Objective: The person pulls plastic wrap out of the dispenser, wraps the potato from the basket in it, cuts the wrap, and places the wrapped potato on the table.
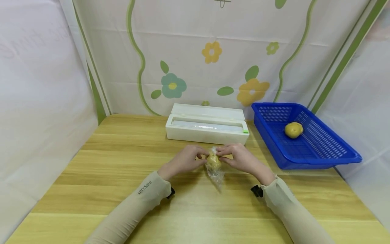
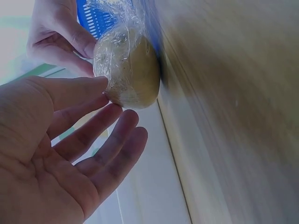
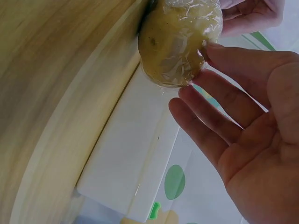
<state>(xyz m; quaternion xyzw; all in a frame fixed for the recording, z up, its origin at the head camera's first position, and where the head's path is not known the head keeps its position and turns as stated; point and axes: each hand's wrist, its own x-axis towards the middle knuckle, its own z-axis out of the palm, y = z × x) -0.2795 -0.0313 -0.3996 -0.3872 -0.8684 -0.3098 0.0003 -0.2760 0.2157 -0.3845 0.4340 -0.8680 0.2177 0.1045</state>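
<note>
A yellow potato (image 1: 214, 163) rests on the table in front of me with clear plastic wrap (image 1: 217, 177) around it. A loose tail of the wrap trails toward me. At the potato's left side, my left hand (image 1: 187, 158) pinches the wrap between thumb and forefinger, its other fingers loosely bent, as the left wrist view shows. From the opposite side my right hand (image 1: 240, 158) pinches the wrap with thumb and fingertips close against the potato (image 3: 161, 44). In the right wrist view the film looks crinkled and shiny over the skin.
Behind the hands stands a white cling film box (image 1: 207, 135), its lid (image 1: 207, 110) raised and a roll inside. To the right is a blue plastic basket (image 1: 317, 161) holding another potato (image 1: 294, 130). Printed cloth (image 1: 189, 51) walls off the wooden table (image 1: 100, 176) at the back and sides.
</note>
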